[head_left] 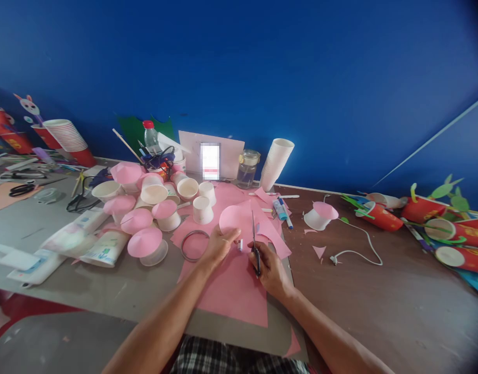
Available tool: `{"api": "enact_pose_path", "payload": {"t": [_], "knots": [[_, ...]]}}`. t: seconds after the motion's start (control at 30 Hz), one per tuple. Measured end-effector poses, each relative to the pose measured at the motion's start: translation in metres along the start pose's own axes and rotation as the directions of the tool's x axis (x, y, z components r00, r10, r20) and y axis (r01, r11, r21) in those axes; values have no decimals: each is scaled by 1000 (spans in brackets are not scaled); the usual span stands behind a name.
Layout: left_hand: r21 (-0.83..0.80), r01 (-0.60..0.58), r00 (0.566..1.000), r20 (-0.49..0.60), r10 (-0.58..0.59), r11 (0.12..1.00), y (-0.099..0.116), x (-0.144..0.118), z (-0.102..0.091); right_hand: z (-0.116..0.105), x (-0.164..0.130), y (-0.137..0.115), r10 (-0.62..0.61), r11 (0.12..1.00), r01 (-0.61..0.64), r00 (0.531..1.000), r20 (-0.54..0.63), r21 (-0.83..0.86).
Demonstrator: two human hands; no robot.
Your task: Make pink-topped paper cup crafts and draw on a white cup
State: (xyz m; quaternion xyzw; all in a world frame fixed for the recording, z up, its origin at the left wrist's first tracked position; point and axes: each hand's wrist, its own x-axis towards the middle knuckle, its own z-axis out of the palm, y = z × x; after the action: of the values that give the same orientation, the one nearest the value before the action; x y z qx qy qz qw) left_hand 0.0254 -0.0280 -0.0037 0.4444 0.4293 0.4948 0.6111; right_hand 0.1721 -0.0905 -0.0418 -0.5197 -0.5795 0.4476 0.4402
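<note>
Trimming seems in hand
Left grip (221, 245) pinches pink paper (234, 217), right grip (272, 271) holds scissors (256, 255); the next snip likely calls for steady paper

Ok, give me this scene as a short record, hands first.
left hand: holds a pink paper piece
right hand: holds black-handled scissors
under the hands: pink sheet
left of the hands: white cups, several topped with pink cones
right of the hands: white cable
behind: blue wall
</note>
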Motion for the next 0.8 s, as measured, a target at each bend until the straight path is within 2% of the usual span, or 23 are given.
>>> {"api": "enact_pose_path", "payload": {"t": [0.3,0.5,0.67,0.8], "knots": [[52,-22,999,-24,23,998,-2,3,-5,-1,0,-2,-30,999,30,999,16,-31],[-64,-2,998,-56,-2,998,-8,8,-5,-1,0,0,-33,999,33,999,2,-34],[-106,3,999,-36,-7,994,-10,8,-4,0,1,0,-37,999,37,999,21,3],[-98,6,999,-36,-10,995,-9,8,-4,0,1,-1,-35,998,35,999,18,-49]]}}
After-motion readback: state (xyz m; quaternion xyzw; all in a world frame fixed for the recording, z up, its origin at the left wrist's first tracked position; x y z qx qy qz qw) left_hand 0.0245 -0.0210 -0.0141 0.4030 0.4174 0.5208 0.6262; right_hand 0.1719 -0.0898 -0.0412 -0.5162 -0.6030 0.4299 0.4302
